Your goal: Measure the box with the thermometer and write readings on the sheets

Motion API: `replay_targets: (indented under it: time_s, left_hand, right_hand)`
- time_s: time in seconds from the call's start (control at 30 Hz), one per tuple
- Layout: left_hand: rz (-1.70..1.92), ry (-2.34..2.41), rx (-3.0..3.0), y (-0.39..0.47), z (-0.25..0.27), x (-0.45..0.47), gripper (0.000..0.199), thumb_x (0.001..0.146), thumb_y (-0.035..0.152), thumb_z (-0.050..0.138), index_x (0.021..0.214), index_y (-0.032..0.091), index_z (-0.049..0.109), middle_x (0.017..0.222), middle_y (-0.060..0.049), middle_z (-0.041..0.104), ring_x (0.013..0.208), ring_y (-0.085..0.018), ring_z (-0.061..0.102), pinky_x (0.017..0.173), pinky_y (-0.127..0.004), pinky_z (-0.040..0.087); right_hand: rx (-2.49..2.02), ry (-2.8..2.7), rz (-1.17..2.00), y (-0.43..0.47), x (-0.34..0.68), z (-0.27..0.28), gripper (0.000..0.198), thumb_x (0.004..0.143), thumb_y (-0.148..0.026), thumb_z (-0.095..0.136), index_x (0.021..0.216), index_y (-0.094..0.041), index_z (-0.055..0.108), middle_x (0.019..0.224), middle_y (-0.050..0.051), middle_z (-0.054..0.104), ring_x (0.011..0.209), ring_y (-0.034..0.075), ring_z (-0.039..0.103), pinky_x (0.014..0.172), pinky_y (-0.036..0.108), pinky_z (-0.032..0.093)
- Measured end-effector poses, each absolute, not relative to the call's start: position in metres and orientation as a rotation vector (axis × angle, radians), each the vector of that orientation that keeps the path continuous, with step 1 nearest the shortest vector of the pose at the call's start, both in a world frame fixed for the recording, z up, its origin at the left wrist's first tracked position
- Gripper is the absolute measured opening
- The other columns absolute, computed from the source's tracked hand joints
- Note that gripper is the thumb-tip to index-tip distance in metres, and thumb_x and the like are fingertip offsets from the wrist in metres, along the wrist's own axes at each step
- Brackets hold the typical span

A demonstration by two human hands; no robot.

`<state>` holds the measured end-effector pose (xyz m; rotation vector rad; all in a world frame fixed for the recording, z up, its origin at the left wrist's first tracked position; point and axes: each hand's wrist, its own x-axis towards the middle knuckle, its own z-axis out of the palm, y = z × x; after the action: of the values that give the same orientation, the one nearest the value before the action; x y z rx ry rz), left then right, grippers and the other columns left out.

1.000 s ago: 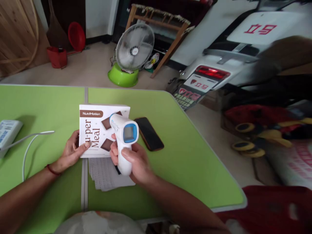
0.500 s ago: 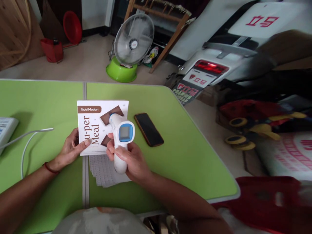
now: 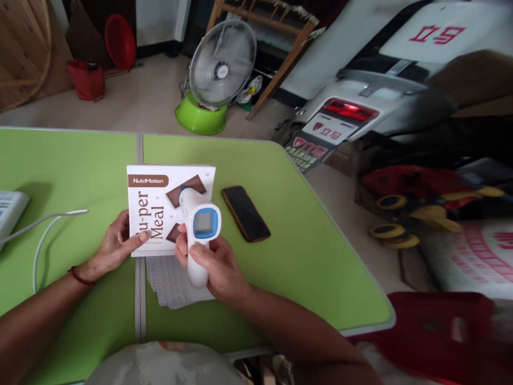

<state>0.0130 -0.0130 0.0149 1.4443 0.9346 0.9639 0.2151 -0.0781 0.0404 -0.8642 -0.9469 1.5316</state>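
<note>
My left hand point(image 3: 119, 240) grips the lower left side of a white box point(image 3: 140, 214) with brown print reading "NutriMotion" and "Meal", its thumb on the front face. In my right hand point(image 3: 219, 267) is a white infrared thermometer point(image 3: 197, 270) with a blue-rimmed screen, fingers wrapped round its handle. The thermometer's front end points at the box and covers part of its right side; I cannot tell whether they touch. Sheets of printed paper point(image 3: 170, 286) lie on the table below the box. A dark phone in a brown case point(image 3: 246, 214) rests to the right.
The green folding table point(image 3: 320, 272) has a seam running down it. At the left edge are a white device point(image 3: 12, 214) and a white cable point(image 3: 44, 243). Beyond stand a fan point(image 3: 222, 69) on a green basin point(image 3: 200, 118) and a white scooter point(image 3: 348, 109).
The box has turned slightly, so a little more of its right side shows. Both hands keep their hold and have barely moved.
</note>
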Motion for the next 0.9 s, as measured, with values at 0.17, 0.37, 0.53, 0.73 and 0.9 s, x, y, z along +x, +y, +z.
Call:
replay_targets:
  time_s: [0.17, 0.37, 0.53, 0.73, 0.9]
  left_hand:
    - [0.954, 0.936, 1.44, -0.0127, 0.0148, 0.0122, 0.055, 0.079, 0.054, 0.075, 0.113, 0.014, 0.057, 0.116, -0.014, 0.067, 0.104, -0.029, 0.065, 0.086, -0.042, 0.057]
    - [0.962, 0.943, 1.438, -0.0126, 0.0121, 0.0112, 0.052, 0.079, 0.053, 0.075, 0.111, 0.015, 0.058, 0.115, -0.013, 0.067, 0.101, -0.028, 0.065, 0.082, -0.04, 0.057]
    - [0.966, 0.932, 1.435, -0.012, 0.0137, 0.0129, 0.052, 0.078, 0.053, 0.076, 0.11, 0.016, 0.058, 0.115, -0.013, 0.067, 0.099, -0.028, 0.065, 0.082, -0.043, 0.058]
    - [0.969, 0.931, 1.441, -0.0125, 0.0126, 0.0119, 0.051, 0.079, 0.052, 0.076, 0.11, 0.016, 0.057, 0.112, -0.012, 0.068, 0.098, -0.027, 0.065, 0.08, -0.04, 0.058]
    - [0.967, 0.922, 1.453, -0.0118, 0.0125, 0.0117, 0.051, 0.079, 0.053, 0.075, 0.11, 0.016, 0.058, 0.112, -0.013, 0.067, 0.097, -0.027, 0.065, 0.079, -0.04, 0.057]
  right_hand:
    - [-0.856, -0.952, 1.53, -0.0783, 0.2142, 0.0392, 0.027, 0.083, -0.047, 0.069, 0.083, -0.021, 0.062, 0.068, -0.002, 0.057, 0.059, 0.01, 0.048, 0.059, 0.029, 0.036]
    - [-0.862, -0.952, 1.517, -0.0771, 0.2136, 0.0411, 0.028, 0.082, -0.048, 0.07, 0.082, -0.022, 0.061, 0.068, -0.002, 0.058, 0.059, 0.011, 0.048, 0.059, 0.029, 0.036]
    - [-0.88, -0.983, 1.495, -0.0774, 0.2134, 0.0425, 0.027, 0.082, -0.048, 0.07, 0.081, -0.022, 0.06, 0.068, -0.002, 0.058, 0.059, 0.011, 0.048, 0.06, 0.03, 0.037]
    - [-0.885, -0.994, 1.476, -0.0779, 0.2127, 0.0423, 0.027, 0.083, -0.047, 0.069, 0.082, -0.022, 0.06, 0.07, -0.002, 0.059, 0.061, 0.011, 0.049, 0.06, 0.03, 0.038]
    - [-0.917, -0.99, 1.463, -0.0767, 0.2115, 0.0451, 0.029, 0.082, -0.048, 0.071, 0.083, -0.022, 0.059, 0.07, -0.002, 0.058, 0.06, 0.011, 0.049, 0.06, 0.03, 0.039]
